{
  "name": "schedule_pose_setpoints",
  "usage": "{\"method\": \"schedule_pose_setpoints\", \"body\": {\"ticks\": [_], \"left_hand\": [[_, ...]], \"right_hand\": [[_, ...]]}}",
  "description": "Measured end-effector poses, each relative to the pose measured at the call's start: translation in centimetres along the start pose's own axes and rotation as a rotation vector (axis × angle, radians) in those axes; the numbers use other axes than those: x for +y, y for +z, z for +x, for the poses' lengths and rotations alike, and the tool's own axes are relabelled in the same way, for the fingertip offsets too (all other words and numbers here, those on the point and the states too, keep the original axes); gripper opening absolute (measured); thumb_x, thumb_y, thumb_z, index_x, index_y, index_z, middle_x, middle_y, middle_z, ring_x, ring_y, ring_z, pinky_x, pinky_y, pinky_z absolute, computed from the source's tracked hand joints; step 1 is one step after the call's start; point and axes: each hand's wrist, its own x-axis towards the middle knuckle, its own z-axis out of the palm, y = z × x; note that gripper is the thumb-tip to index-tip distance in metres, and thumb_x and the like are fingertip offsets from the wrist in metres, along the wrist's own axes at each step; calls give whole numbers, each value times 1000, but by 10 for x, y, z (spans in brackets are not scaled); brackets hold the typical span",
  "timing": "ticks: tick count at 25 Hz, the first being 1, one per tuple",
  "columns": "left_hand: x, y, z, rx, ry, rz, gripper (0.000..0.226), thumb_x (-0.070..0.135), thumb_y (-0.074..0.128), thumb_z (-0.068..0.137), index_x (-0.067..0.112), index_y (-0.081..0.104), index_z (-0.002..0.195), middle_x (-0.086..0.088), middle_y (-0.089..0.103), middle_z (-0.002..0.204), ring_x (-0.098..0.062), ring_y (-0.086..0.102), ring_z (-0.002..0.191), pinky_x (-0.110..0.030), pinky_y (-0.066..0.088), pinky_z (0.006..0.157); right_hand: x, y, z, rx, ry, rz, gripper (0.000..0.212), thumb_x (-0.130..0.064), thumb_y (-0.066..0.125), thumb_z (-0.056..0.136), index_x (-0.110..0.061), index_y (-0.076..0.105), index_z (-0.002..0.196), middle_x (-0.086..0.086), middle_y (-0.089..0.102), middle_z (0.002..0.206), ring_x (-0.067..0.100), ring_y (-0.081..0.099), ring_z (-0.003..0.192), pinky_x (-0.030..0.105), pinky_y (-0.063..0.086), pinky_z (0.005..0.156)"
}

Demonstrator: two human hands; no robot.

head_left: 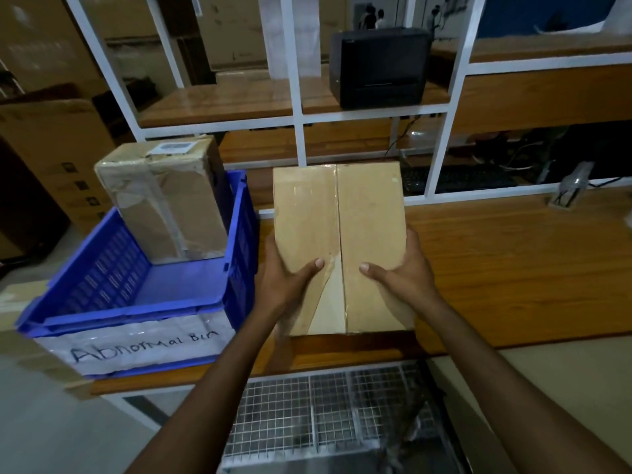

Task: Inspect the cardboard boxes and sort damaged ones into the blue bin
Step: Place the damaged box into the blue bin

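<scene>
I hold a flat brown cardboard box (342, 217) over the wooden table, its taped centre seam facing me. Near its lower edge the tape is torn and a flap gapes open in a pale wedge. My left hand (287, 278) grips the box's left side, thumb on top. My right hand (403, 271) grips the right side the same way. To the left stands the blue bin (143, 295) with a white label reading "Abnormal Bin". Inside it, at the far end, stands another cardboard box (164, 200), wrapped in wrinkled tape.
The wooden table (513, 268) stretches to the right. A white frame (301, 97) rises behind it, with a black printer (379, 66) on a shelf and a keyboard (458, 177) beyond. Wire mesh (325, 415) lies below the table's front edge. Large cartons (51, 138) stack at left.
</scene>
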Motion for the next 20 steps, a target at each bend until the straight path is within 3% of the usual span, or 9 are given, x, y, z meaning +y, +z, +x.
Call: {"method": "schedule_pose_setpoints", "body": {"ticks": [3,6,10,12,15,17,20], "left_hand": [[-4,2,1,-25,-15,-21,111,56,83,81,36,10,163,1,46,157,-22,49,139,-45,46,105],[-20,-9,-9,-195,-8,22,126,54,88,77,42,-4,162,3,34,163,-18,42,143,-46,45,111],[-25,-2,-28,-85,-48,19,125,82,77,66,45,3,160,3,39,161,-24,46,142,-54,49,110],[-28,0,-34,-121,-35,18,132,82,81,62,47,-2,159,4,35,163,-23,44,144,-56,48,112],[-36,-8,-46,-216,44,23,143,61,95,63,45,-7,161,10,28,166,-13,38,148,-50,44,117],[-29,-15,-50,-190,77,29,142,55,96,66,44,-8,164,13,23,169,-10,34,150,-43,40,119],[-2,-24,-46,-71,123,60,115,68,86,71,53,17,162,12,32,167,-14,39,148,-44,44,114]], "right_hand": [[1,3,-1,-2,14,45,107,-37,93,74,-31,25,156,-11,51,131,18,52,125,36,43,92],[4,-3,-4,-191,3,5,132,-27,96,70,-34,1,161,-14,37,138,11,40,129,36,39,99],[13,3,-21,-98,22,-17,133,-39,94,71,-36,-3,161,-2,42,153,17,44,132,40,42,104],[18,4,-28,-148,57,8,135,-42,95,70,-39,-7,159,0,39,156,19,42,136,42,41,108],[19,-2,-38,-196,34,8,136,-40,98,65,-39,0,159,-11,37,148,19,40,139,49,41,114],[11,-10,-40,-177,-8,22,131,-39,98,66,-38,6,160,-16,36,142,17,41,137,49,43,112],[-13,-21,-36,-153,-98,30,109,-51,90,71,-40,24,157,-15,39,151,12,41,136,40,44,106]]}}
